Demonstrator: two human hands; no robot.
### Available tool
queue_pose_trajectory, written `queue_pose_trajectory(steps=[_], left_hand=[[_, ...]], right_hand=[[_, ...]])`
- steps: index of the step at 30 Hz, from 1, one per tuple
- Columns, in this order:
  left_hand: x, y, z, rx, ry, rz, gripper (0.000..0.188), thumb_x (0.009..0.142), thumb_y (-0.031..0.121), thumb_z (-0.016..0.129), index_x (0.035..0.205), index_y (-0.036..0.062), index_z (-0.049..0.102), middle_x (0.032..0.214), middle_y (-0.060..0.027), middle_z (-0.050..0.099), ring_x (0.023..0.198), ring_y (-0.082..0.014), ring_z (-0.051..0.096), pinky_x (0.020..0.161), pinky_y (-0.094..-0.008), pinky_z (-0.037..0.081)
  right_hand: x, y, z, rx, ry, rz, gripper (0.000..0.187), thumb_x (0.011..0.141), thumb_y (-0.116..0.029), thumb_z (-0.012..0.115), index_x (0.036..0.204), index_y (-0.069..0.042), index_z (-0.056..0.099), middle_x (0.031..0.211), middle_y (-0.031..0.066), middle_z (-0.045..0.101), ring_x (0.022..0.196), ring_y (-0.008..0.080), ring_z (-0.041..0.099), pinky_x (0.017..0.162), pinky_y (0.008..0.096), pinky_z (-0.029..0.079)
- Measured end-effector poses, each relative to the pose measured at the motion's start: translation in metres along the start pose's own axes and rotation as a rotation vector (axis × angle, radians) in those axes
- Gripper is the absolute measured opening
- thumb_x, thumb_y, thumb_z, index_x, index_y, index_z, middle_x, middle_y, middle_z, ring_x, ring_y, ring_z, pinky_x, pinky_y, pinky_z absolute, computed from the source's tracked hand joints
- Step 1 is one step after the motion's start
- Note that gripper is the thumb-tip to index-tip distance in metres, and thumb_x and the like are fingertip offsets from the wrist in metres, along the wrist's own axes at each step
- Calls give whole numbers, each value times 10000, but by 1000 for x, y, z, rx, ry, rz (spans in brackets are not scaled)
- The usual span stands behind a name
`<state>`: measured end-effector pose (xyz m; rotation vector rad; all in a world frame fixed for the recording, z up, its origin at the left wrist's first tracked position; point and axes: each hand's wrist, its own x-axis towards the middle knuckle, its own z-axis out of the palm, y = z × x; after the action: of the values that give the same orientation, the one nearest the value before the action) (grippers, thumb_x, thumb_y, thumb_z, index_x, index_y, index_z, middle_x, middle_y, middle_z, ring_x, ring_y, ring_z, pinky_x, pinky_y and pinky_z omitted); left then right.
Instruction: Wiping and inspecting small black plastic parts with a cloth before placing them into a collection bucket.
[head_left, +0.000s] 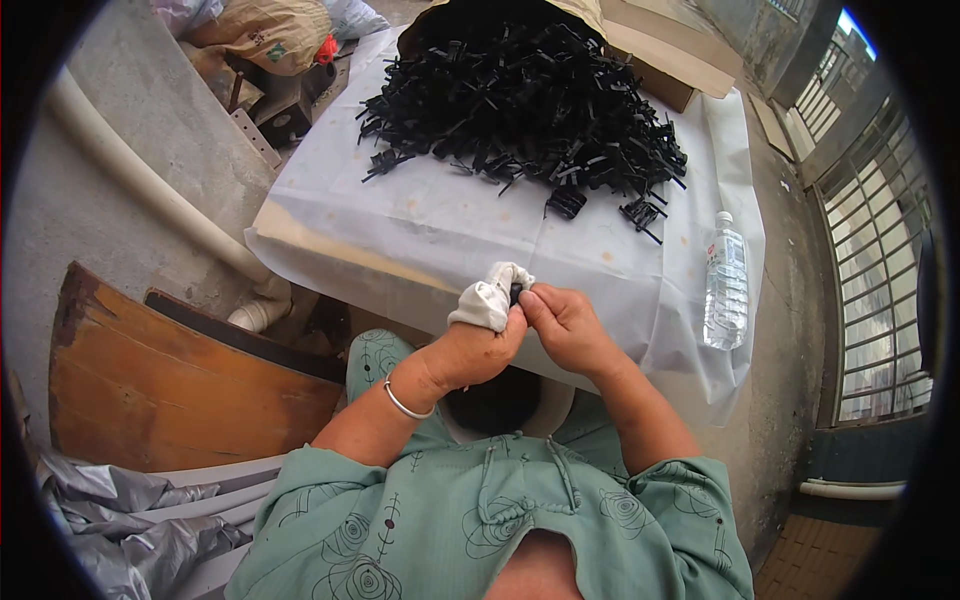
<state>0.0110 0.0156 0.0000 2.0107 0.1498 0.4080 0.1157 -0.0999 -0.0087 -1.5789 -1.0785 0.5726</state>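
Below the fingers stood a pale bucket, dark inside, beyond them a sack spilled black pieces, and at their tips left hand and right hand pinched a small dark part.

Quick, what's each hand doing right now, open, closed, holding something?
Left hand: closed, holding a small black piece, white cloth over its fingers.
Right hand: closed, thumb and fingers pinching at the same piece.

A barred window, pipe and sheeted table of black parts suggest an outdoor workspace.
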Motion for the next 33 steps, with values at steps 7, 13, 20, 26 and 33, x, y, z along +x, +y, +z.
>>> queue_pose_trajectory(steps=[7,13,20,26,33], left_hand=[[-7,3,-34,329,-347,100,401,816,138,566,1199,32,504,1167,-178,514,1092,-302,470,939,-339,384],[-9,-28,-26,106,-113,50,295,837,122,567,1115,25,572,1077,-144,566,947,-247,562,847,-310,453],[4,-37,-26,125,114,87,243,861,66,547,1088,-17,568,1057,-126,575,808,-156,599,694,-254,510],[17,-7,-28,14,207,314,284,841,48,552,1117,-11,522,1035,-137,594,909,-214,575,768,-282,468],[5,18,-25,-44,-294,33,312,827,59,562,1113,19,443,948,-145,611,826,-249,611,710,-303,487]], right_hand=[[60,53,-77,-837,425,145,261,840,-246,562,933,-4,592,752,169,621,716,293,598,664,368,457],[97,57,-62,-831,206,180,273,829,-280,548,944,-33,567,877,171,626,862,353,583,729,438,458],[54,51,-47,-694,259,-56,213,850,-197,559,913,2,515,737,195,598,705,369,573,635,419,448],[27,-16,-54,-474,-286,-33,194,855,-189,572,896,1,564,692,156,583,625,300,562,586,358,440],[6,-25,-43,-366,-401,16,229,852,-210,566,915,10,581,789,186,615,724,307,591,655,355,458]])
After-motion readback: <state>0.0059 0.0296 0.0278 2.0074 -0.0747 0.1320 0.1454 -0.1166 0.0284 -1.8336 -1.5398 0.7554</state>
